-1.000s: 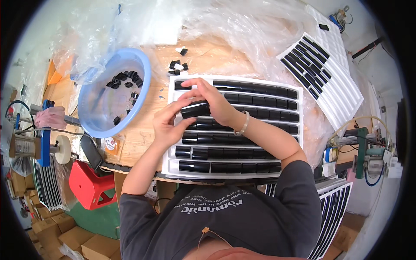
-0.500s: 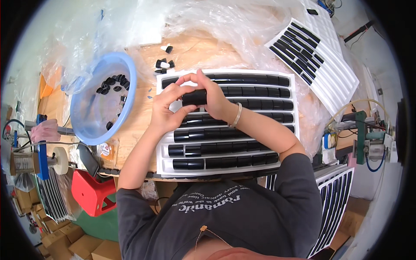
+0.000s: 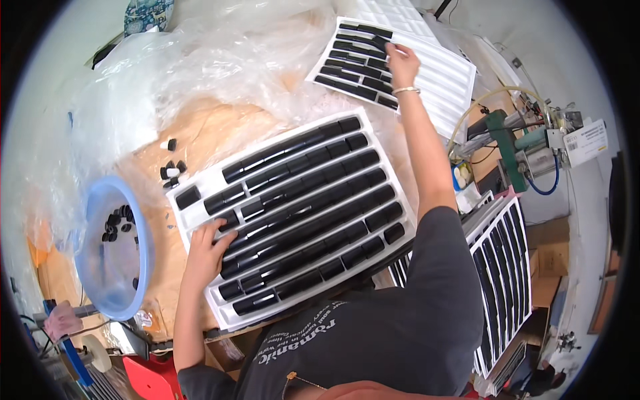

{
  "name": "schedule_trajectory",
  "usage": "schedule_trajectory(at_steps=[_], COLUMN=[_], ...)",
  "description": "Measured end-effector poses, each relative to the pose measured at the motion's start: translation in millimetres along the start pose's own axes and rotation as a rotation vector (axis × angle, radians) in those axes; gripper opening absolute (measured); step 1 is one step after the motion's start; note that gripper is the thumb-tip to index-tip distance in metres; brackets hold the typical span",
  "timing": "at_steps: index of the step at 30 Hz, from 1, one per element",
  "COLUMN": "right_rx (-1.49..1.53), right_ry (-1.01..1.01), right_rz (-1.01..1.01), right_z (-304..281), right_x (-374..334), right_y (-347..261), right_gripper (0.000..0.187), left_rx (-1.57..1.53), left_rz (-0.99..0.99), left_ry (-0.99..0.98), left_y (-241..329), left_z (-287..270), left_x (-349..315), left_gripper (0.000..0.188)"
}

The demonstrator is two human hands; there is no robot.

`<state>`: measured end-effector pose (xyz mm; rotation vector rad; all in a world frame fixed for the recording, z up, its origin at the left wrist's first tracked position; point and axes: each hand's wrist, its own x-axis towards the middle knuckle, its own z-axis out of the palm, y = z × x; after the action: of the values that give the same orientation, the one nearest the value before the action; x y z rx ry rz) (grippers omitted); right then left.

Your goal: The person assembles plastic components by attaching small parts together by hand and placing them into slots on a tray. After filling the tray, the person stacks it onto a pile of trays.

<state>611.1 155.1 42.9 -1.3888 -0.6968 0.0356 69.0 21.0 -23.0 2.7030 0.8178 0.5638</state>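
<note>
My left hand (image 3: 208, 252) rests at the left side of the large white tray (image 3: 190, 217), thumb and fingers apart. Its fingertips touch a short black cylinder (image 3: 229, 219) lying in a groove. Rows of similar glossy black cylinders fill much of this tray, which lies slanted before me. Stretched out to the far right, my right hand (image 3: 403, 65) has its fingers closed at a black cylindrical piece (image 3: 381, 43) over a second white tray (image 3: 437, 83). That piece is partly covered by the fingers. Several rows of thinner-looking black pieces occupy the second tray's left part.
A blue plastic basin (image 3: 148, 257) with small black parts stands at the left. Loose black and white caps (image 3: 172, 172) lie beyond the tray's left corner. Clear plastic sheeting (image 3: 220, 63) covers the back. A green-framed machine (image 3: 505, 150) and racked trays (image 3: 503, 280) are at right.
Both hands were together around a black cylinder above the near tray. Now they are apart: the right has reached to the far tray, the left is at the near tray's left side. The view has turned.
</note>
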Motion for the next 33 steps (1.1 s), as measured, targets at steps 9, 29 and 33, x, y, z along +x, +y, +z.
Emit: schedule_trajectory(at_steps=[9, 29, 33], right_rx=[-0.896, -0.073, -0.227], right_ry=[0.21, -1.521, -1.437], right_rz=[-0.131, -1.009, -1.009], right_z=[-29, 260, 332], right_x=[142, -288, -348], right_y=[123, -74, -14], right_gripper=[0.033, 0.024, 0.022], left_rx=[0.056, 0.018, 0.018], left_rz=[-0.028, -0.062, -0.06], left_ry=[-0.142, -0.131, -0.134], left_y=[7, 16, 11], left_z=[-12, -24, -27], left_x=[-7, -44, -39], left_gripper=[0.043, 0.042, 0.046])
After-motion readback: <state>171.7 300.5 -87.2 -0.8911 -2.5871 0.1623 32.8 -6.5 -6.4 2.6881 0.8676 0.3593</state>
